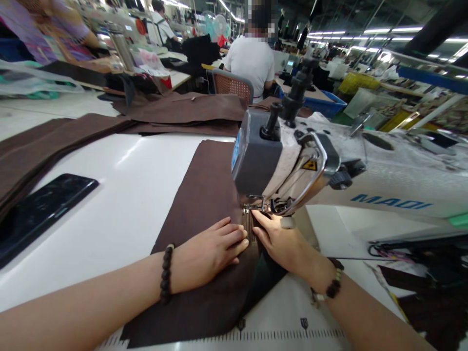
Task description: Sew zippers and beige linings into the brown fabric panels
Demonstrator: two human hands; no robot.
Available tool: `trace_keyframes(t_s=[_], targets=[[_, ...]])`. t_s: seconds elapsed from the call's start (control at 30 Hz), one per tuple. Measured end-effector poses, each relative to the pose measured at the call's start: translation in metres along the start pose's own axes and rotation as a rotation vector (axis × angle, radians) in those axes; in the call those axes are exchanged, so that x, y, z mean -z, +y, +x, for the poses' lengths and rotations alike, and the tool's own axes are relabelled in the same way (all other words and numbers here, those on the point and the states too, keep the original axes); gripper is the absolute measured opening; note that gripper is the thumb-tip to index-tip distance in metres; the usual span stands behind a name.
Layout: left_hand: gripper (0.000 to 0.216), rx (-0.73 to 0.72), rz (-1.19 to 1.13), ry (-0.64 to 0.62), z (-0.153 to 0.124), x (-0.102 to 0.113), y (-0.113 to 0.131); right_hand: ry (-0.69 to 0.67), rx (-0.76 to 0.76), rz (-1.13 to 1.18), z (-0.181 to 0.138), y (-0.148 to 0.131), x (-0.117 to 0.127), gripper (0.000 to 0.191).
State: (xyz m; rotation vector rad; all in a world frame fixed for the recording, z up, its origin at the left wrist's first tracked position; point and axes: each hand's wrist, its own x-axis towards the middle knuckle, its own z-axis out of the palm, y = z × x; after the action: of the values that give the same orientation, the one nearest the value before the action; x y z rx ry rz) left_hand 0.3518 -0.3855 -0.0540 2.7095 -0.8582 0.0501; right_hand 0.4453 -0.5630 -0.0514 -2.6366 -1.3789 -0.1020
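A dark brown fabric piece point(197, 195) lies on the white sewing table, passing under the head of a sewing machine point(256, 161). My left hand point(208, 251) rests flat on this fabric, fingers stretched toward the presser foot point(246, 210). On the other side, my right hand point(281, 239) presses the cloth with its fingers apart, the index fingertip close beside the foot. Between the two hands runs a narrow ridged strip point(250, 229), lit by the machine lamp. A darker fabric layer point(265, 278) shows below my right hand. The needle tip is too small to make out.
Stacked brown fabric pieces point(186, 112) lie along the table's far side, more point(54, 141) at left. A black phone point(44, 209) sits on the left. A ruler scale point(278, 334) marks the front edge. Ahead, a person in a white shirt point(252, 63) sits facing away.
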Motion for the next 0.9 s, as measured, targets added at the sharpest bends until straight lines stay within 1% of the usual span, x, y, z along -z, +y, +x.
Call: trace_keyframes(t_s=[0.13,0.33,0.47,0.63,0.77,0.9], targets=[[0.027,0.047,-0.037,0.033,-0.001,-0.001,0.009,-0.038,0.05,0.034,-0.002,0.001,0.007,0.041],[0.035,0.106,-0.043,0.081,-0.003,-0.002,0.022,-0.024,-0.055,0.071,-0.003,-0.006,0.008,0.039],[0.041,0.098,-0.039,0.092,-0.005,-0.005,0.023,-0.036,-0.093,0.066,-0.001,-0.009,0.009,0.037],[0.041,0.105,-0.041,0.095,-0.006,-0.005,0.023,-0.053,-0.106,0.093,0.0,-0.009,0.01,0.036],[0.039,0.094,-0.035,0.078,-0.006,-0.005,0.022,-0.071,-0.097,0.135,0.0,-0.005,0.011,0.037],[0.045,0.079,-0.005,0.071,-0.007,-0.006,0.021,-0.059,-0.087,0.15,-0.001,-0.003,0.009,0.039]])
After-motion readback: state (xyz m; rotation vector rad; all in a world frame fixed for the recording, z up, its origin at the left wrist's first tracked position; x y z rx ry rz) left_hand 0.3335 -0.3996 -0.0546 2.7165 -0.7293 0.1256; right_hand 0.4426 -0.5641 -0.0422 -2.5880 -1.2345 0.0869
